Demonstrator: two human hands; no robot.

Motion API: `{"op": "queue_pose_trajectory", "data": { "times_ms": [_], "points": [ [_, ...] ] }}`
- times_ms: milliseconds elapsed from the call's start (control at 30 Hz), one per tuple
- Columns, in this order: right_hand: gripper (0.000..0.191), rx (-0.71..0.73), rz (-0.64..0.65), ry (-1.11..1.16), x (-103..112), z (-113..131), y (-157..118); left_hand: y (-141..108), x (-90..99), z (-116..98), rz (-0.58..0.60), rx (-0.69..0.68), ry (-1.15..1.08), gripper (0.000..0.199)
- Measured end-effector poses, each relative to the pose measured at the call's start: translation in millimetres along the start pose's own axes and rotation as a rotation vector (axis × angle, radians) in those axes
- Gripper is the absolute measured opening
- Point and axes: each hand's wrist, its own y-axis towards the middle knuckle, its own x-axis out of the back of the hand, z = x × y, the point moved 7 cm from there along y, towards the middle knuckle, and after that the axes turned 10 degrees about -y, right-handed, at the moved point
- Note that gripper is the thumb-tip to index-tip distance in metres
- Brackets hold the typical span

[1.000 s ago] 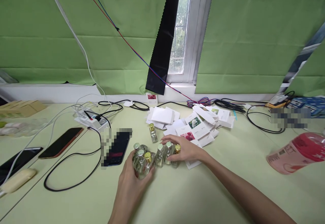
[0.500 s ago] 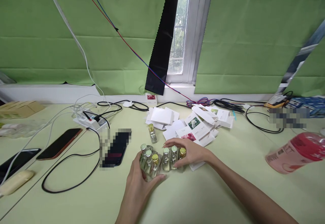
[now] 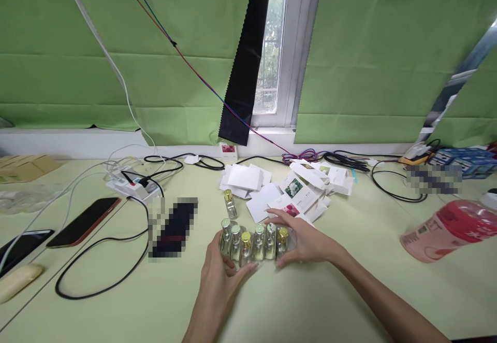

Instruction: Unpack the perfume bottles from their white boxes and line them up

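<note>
Several small glass perfume bottles stand upright in a close row on the table, some with silver-green caps and some with gold caps. My left hand is curled around the left end of the row, its thumb along the front. From the right, my right hand cups the other end, fingers behind and thumb in front beside a gold-capped bottle. Another gold-capped bottle stands apart behind the row. Beyond my right hand lies a loose pile of white flower-printed cartons.
Phones and a looping black cable lie on the left, near a white power strip. A pink-labelled bottle lies at the right. Green blinds hang behind the table.
The left group of bottles has been pushed against the right group, so they now form one straighter row. My right hand has shifted to the row's right end.
</note>
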Motion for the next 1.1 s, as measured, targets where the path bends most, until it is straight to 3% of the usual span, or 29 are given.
{"op": "queue_pose_trajectory", "data": {
  "times_ms": [133,300,467,600,767,967,1100],
  "points": [
    [0.105,0.003,-0.014,0.018,1.3,-1.1,-4.5,-1.5,-6.2,0.7,0.073,0.002,-0.052,0.107],
    [0.1,0.041,-0.001,-0.003,6.0,-0.3,-5.0,-0.5,-5.1,1.3,0.144,0.008,-0.117,0.08],
    [0.101,0.032,0.057,-0.032,5.0,-3.9,-4.6,27.5,11.6,-1.6,0.282,0.051,-0.146,0.061],
    [0.1,0.043,0.045,-0.034,2.5,-6.0,-5.2,71.9,21.3,-13.6,0.285,-0.053,0.136,0.059],
    [0.101,0.072,0.012,-0.01,0.7,-7.9,-4.7,114.4,0.2,-14.7,0.38,-0.066,0.2,0.08],
    [0.101,0.085,0.033,0.02,1.6,-8.7,-0.7,128.2,-8.4,-16.9,0.369,-0.138,0.207,0.078],
    [0.101,0.098,0.041,0.042,1.2,-9.8,2.5,125.2,-9.4,-22.3,0.466,-0.184,0.174,0.064]
  ]
}}
